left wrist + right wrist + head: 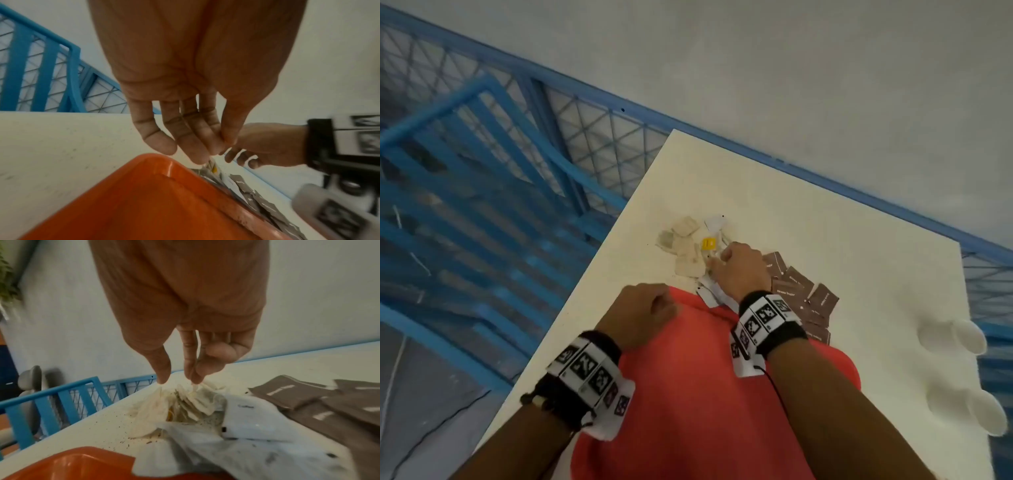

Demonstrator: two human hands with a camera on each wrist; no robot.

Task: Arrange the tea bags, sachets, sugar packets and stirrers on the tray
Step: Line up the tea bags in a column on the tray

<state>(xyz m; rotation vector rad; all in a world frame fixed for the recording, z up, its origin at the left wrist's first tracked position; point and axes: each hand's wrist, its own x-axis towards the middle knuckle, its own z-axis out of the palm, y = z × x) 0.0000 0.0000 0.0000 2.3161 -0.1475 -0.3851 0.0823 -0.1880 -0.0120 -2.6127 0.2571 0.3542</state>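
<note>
The orange tray [688, 394] lies on the white table [825, 240] directly below the person, and every part of it that shows is bare; the forearms cover some of it. All the task's things lie on the table past the tray's far edge. The tea bags [686, 248], pale and crumpled, sit in a loose heap with one yellow tag [709, 243] among them, and dark specks are scattered on the table around them. White sachets [710, 293] lie just beside the tray's far rim, one of them overlapping the rim in the right wrist view. Brown packets [801, 291] with white lettering lie overlapped in a spread to the right of the heap, near the tray's right side. The right hand [739, 270] reaches into the heap, and its thumb and fingertips [194, 376] touch the top of the tea bags [185, 400] in a pinching pose; whether they actually grip one cannot be told. The left hand [643, 311] hangs over the tray's far left corner, fingers loosely curled with the thumb against them, holding nothing. Two white cups [962, 370] lie on their sides at the table's right edge. Behind the table runs a blue metal railing [482, 154] with wire mesh, and beyond it a pale grey wall [756, 68].
</note>
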